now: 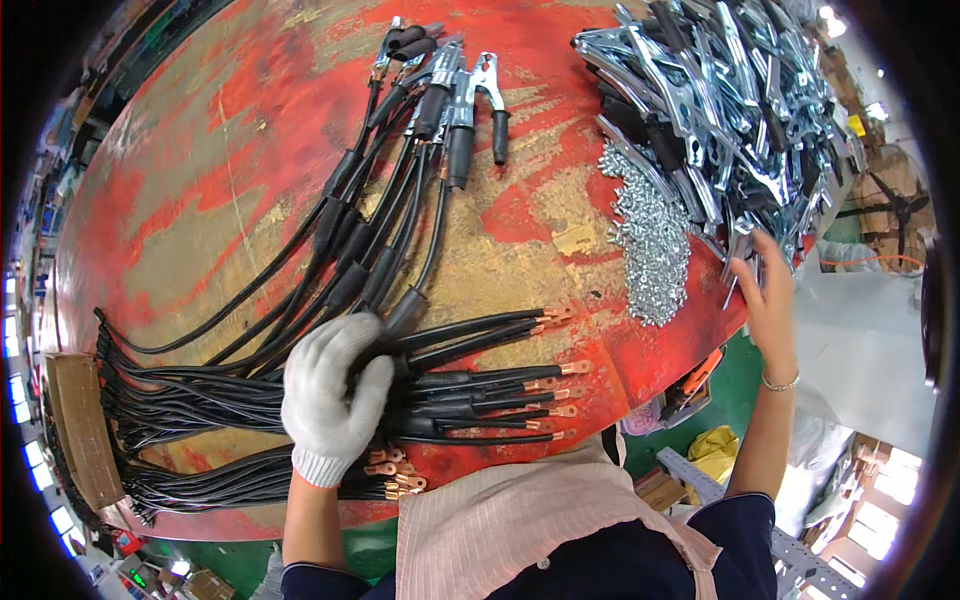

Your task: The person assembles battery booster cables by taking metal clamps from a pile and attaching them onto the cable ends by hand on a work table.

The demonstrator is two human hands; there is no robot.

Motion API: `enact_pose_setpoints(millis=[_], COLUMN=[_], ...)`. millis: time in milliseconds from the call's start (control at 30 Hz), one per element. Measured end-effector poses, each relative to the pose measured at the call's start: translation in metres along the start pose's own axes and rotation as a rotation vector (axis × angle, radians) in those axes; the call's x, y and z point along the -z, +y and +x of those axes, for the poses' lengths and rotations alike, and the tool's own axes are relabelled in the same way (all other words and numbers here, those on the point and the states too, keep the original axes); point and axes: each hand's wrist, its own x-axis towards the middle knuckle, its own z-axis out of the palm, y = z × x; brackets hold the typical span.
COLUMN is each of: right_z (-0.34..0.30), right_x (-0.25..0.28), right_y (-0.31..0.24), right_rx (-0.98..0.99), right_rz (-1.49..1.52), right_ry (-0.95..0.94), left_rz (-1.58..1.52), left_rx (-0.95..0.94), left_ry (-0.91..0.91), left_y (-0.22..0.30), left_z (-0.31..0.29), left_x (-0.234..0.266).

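My left hand (335,395), in a white knitted glove, curls its fingers around a black cable (430,378) on top of a bundle. Copper ring lugs (573,368) tip the cables, pointing right. Bare but for a bracelet at the wrist, my right hand (768,295) pinches a silver metal clamp (738,250) at the lower edge of a big heap of clamps (715,100). Its other fingers are partly hidden. Beside the heap lies a pile of small silver screws (650,245).
Cables with clamps fitted (435,105) lie at the far middle of the worn red table (540,200). More lugged cables (215,485) lie at the near left, by a cardboard piece (82,430). Beyond the right edge stand a yellow bag (713,455) and a grey surface (870,350).
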Motion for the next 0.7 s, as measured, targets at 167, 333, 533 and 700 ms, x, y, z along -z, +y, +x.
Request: enact_pose_setpoints(millis=[167, 333, 533, 700], right_z=[-0.012, -0.041, -0.042, -0.054], right_x=[0.001, -0.032, -0.066, -0.06], right_y=[-0.001, 0.015, -0.008, -0.027], right_rx=[-0.159, -0.28, -0.482, -0.543], right_rz=[0.788, 1.846, 2.338, 2.474], right_ry=[0.174, 0.372, 0.352, 0.308], left_rz=[0.154, 0.479, 0.475, 0.375], left_rx=[-0.258, -0.369, -0.417, -0.367], left_ry=[-0.371, -0.666, -0.712, -0.707], left_y=[0.042, 0.049, 0.05, 0.048], left_z=[0.05, 0.069, 0.083, 0.09], left_x=[-0.033, -0.073, -0.081, -0.078])
